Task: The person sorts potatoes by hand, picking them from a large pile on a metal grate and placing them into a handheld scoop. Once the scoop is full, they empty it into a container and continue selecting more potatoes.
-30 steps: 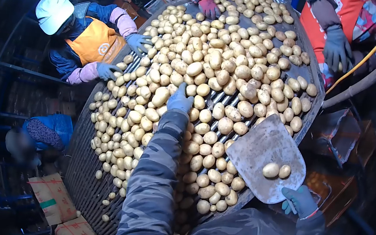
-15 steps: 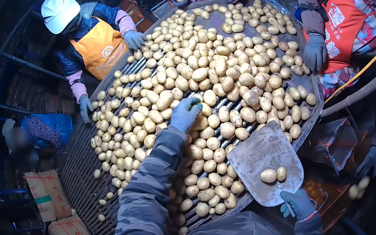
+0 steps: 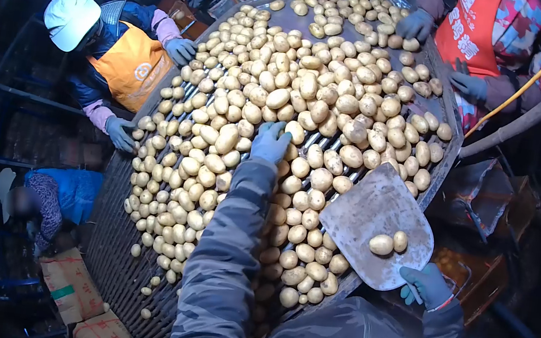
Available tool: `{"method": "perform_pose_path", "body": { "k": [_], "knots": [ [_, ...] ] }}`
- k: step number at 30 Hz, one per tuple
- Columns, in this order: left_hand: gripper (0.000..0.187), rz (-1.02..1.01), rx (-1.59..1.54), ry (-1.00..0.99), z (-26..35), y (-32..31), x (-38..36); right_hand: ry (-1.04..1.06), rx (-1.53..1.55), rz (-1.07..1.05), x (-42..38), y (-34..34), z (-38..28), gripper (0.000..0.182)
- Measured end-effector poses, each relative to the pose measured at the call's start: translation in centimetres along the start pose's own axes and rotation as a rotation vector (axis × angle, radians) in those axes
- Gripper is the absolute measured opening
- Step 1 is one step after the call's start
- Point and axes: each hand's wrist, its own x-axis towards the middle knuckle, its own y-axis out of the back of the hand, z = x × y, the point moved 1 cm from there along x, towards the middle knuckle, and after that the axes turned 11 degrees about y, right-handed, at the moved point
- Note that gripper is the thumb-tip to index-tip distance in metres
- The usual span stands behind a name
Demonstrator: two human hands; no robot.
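My left hand [image 3: 270,143], in a blue-grey glove, reaches into the middle of the heap of potatoes [image 3: 244,112]. Its fingers are stretched out against the potatoes and nothing shows in its grip. On the right, my gloved right hand [image 3: 428,287] is closed round the short handle of a flat, worn scoop shovel [image 3: 380,209]. The blade rests over the right edge of the slatted sorting table [image 3: 114,244]. Two potatoes [image 3: 390,242] lie on the blade near the handle.
A co-worker in an orange apron [image 3: 131,67] has both hands at the left edge. Others stand at the far side, one in a red apron [image 3: 469,35]. Another person [image 3: 65,194] bends near cardboard boxes [image 3: 70,286]. A pole [image 3: 512,124] meets the right edge.
My left hand has moved slightly farther into the heap, its fingers straighter. The co-worker in red has shifted their hands along the right edge. The two potatoes remain on the shovel.
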Motion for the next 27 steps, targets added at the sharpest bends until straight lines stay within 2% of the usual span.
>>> {"method": "perform_pose_path", "body": {
  "k": [1, 2, 3, 5, 6, 7, 8, 10, 11, 13, 15, 17, 18, 19, 21, 23, 24, 27],
  "knots": [
    [0.047, -0.09, 0.017, 0.165, 2.4, 1.1, -0.5, -0.022, -0.01, 0.001, 0.1, 0.0, 0.1, 0.03],
    [0.049, -0.228, -0.165, 0.331, 1.0, 0.0, 1.2, -0.044, -0.02, -0.001, 0.1, 0.1, 0.3, 0.03],
    [0.045, -0.23, -0.304, 0.272, 0.8, 0.6, 1.0, -0.031, -0.012, -0.002, 0.1, 0.1, 0.4, 0.03],
    [0.037, -0.248, -0.761, 0.385, 0.7, 1.9, -0.1, 0.006, 0.019, 0.003, 0.2, 0.0, 0.7, 0.031],
    [0.032, -0.307, -0.848, 0.421, 2.0, 3.8, -1.2, 0.0, -0.002, 0.0, 0.2, 0.0, 0.4, 0.031],
    [0.032, -0.358, -0.985, 0.403, 2.7, 4.5, -2.1, -0.014, -0.024, -0.005, 0.1, 0.0, -0.1, 0.032],
    [0.03, -0.434, -0.906, 0.36, 4.5, 6.4, -3.6, -0.03, -0.047, -0.012, 0.1, -0.1, -0.4, 0.032],
    [0.042, -0.736, -0.858, 0.335, 8.6, 9.5, -8.1, -0.024, -0.062, -0.018, 0.3, -0.1, -0.7, 0.033],
    [0.046, -0.792, -0.897, 0.209, 10.3, 10.5, -9.8, -0.023, -0.073, -0.022, 0.3, -0.1, -1.0, 0.033],
    [0.047, -0.678, -0.827, 0.173, 8.4, 11.1, -10.5, -0.018, -0.105, -0.02, 0.4, 0.0, -0.5, 0.034],
    [0.05, -0.418, -0.599, 0.098, 6.2, 12.6, -11.2, -0.013, -0.067, -0.034, 0.5, 0.1, -0.1, 0.034],
    [0.05, -0.276, -0.405, 0.146, 0.7, 11.6, -13.1, 0.016, -0.004, -0.024, 0.4, -0.4, 0.1, 0.033],
    [0.056, -0.209, -0.101, -0.016, 0.7, 12.3, -14.7, 0.028, 0.027, -0.019, 0.3, -0.6, 0.2, 0.032],
    [0.062, -0.084, 0.068, -0.152, -1.6, 10.8, -16.6, 0.018, 0.021, -0.026, 0.2, -0.6, 0.2, 0.033],
    [0.065, -0.036, 0.343, -0.191, -0.6, 9.4, -20.7, -0.007, 0.003, -0.042, 0.2, -0.6, -0.1, 0.033],
    [0.068, -0.007, 0.246, -0.201, -0.4, 8.1, -23.2, 0.026, -0.014, -0.028, 0.2, -0.5, 0.2, 0.035],
    [0.068, -0.082, 0.168, -0.124, 0.4, 8.6, -24.2, 0.023, -0.035, -0.022, 0.4, -0.1, 1.0, 0.034],
    [0.073, -0.106, 0.113, -0.145, 0.1, 9.3, -27.5, 0.053, -0.065, -0.026, 0.8, 0.1, 1.7, 0.035]
  ]
}}
